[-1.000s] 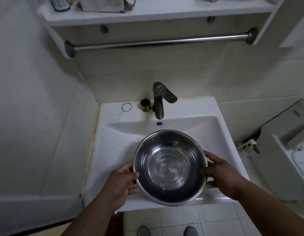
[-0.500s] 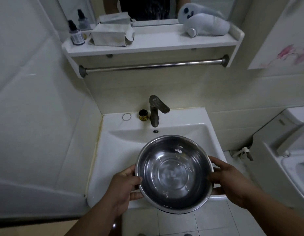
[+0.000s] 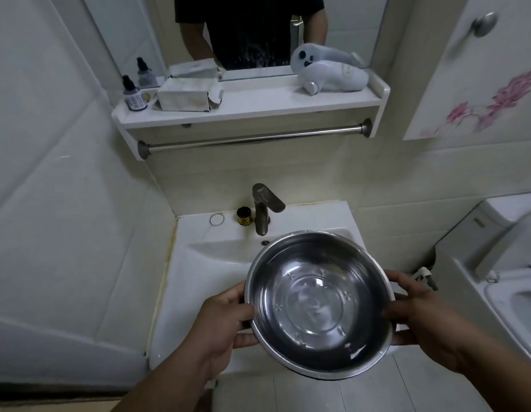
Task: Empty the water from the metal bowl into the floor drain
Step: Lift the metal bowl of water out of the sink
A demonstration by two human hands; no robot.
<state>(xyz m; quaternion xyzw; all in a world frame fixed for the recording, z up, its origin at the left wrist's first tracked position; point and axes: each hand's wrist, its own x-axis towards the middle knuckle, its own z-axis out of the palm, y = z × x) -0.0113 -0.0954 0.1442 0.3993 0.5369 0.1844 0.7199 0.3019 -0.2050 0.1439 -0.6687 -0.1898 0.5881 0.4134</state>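
Between left hand and right hand: metal bowl, gripped.

One metal bowl, two hands: left hand and right hand; one sink, one faucet, two dropper bottles, one tissue box, one hair dryer, one towel bar, one toilet
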